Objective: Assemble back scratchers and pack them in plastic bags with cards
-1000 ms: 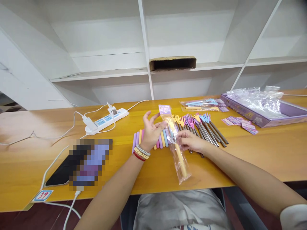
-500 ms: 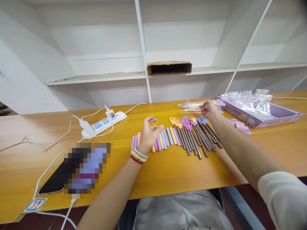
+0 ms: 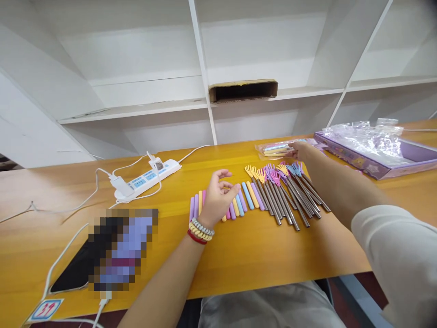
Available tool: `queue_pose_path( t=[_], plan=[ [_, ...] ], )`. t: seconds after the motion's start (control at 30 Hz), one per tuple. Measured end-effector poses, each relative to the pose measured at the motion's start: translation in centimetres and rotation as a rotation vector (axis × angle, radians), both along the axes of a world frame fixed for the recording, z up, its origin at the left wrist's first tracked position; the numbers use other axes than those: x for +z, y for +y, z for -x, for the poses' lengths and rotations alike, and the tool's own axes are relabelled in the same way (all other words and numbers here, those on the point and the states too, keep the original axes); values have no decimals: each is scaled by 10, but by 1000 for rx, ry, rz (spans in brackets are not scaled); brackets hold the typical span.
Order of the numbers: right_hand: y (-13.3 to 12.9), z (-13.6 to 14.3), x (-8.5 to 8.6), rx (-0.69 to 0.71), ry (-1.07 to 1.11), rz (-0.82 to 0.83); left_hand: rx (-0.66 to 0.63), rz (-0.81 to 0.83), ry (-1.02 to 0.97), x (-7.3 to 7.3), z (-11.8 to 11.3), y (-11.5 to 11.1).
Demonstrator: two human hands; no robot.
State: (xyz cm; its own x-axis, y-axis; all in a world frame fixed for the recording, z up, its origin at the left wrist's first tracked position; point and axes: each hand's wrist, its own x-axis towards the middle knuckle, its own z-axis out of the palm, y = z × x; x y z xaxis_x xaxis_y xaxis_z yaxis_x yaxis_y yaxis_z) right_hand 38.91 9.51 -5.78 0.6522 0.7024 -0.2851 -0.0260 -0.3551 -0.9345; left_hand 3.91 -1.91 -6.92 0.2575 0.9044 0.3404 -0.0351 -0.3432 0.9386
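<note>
Over smooth rounded sticks (image 3: 253, 195), left fingers (image 3: 224, 173) loosely parted; at crinkly packets (image 3: 271, 150), right fingers (image 3: 295, 146), grip unclear.

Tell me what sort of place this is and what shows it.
Probably a small-goods workshop, at a wooden bench: coloured sticks lie in a row, claw-topped metal rods lie grouped beside them, and a purple box holds clear plastic bags.
</note>
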Motion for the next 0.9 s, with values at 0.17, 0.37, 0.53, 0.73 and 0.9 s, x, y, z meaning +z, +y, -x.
queue_pose_path(
  t=[0.17, 0.37, 0.53, 0.73, 0.9],
  plan=[
    [-15, -18, 8, -10, -412, 276, -2, -35, 24, 2, 0, -2],
    [-9, 10, 17, 197, -1010, 301, 11, -30, 94, 4, -1, -6],
    [9, 62, 15, 307, -1018, 313, 19, -36, 215, 4, 2, -6],
    [9, 80, 14, 308, -1031, 286, 31, -114, 285, 5, 3, -6],
    [-23, 50, 25, 304, -1085, 226, 98, -486, 530, 9, 4, -8]
  ],
)
